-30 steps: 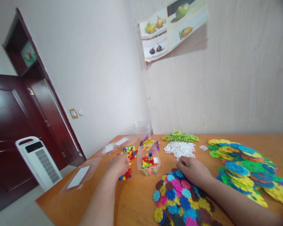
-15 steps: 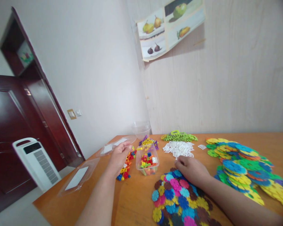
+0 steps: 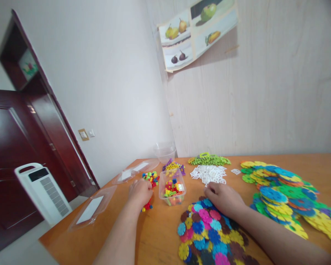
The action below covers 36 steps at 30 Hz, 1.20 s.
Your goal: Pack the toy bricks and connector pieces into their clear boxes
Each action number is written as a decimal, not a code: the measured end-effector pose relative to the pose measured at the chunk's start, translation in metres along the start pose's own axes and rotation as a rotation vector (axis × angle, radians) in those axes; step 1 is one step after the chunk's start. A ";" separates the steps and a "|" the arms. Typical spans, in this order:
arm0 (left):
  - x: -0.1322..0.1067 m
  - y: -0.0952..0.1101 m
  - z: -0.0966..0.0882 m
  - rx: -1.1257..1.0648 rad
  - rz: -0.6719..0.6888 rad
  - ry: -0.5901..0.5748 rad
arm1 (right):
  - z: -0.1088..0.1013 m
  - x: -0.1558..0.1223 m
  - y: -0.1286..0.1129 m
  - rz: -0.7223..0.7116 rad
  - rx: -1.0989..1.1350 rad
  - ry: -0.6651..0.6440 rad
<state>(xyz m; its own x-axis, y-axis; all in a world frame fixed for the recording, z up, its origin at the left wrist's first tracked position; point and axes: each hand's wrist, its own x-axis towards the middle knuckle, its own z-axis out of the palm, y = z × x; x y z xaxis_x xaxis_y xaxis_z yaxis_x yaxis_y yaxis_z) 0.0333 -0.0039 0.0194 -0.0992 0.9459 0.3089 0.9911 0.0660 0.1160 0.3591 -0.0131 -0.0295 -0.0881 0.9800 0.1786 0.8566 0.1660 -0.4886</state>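
The left hand is down over the pile of small coloured bricks, left of the clear box; bricks show beyond it on the far side and a few on the near side. Its fingers are bent downward and mostly hidden behind the back of the hand; cannot tell whether they are clamped on a brick. The clear box stands upright on the wooden table, between the two hands and slightly right of the bricks, with loose bricks of the same kind inside. The right hand rests at the far edge of the small notched discs, fingers curled under; whether they are together or closed on anything cannot be told. Just beyond this hand lie the white frame pieces, with the green pieces behind them. Purple and yellow pieces lie just beyond the box, near the clear tubs at the far side. Larger discs spread at right; a clear lid lies at left.
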 end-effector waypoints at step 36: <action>0.002 -0.009 0.000 -0.014 -0.149 0.013 | -0.001 0.000 -0.001 0.008 -0.005 0.002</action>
<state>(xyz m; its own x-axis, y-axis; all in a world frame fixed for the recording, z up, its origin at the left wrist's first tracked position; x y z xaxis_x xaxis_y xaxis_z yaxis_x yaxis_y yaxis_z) 0.0240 -0.0024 0.0186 -0.2461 0.9218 0.2996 0.9640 0.2005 0.1748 0.3587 -0.0132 -0.0280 -0.0803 0.9811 0.1761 0.8596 0.1576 -0.4861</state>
